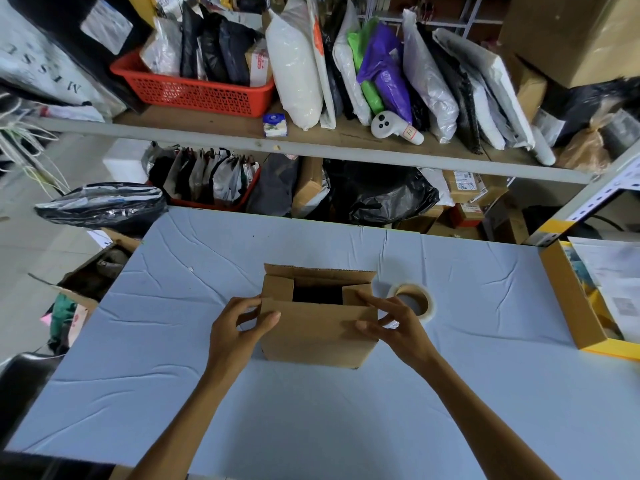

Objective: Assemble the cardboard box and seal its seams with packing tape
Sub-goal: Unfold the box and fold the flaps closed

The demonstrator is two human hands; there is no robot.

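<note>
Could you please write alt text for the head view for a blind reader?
A left hand grips the left edge of a small open cardboard box on a pale blue table, while the right hand pinches its right top corner. A roll of packing tape lies just right of the box.

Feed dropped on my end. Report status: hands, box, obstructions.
Left hand grips cardboard box at left corner; right hand pinches right corner. Box upright, top flaps open, untaped. Tape roll just right of it; nothing in the way.
</note>
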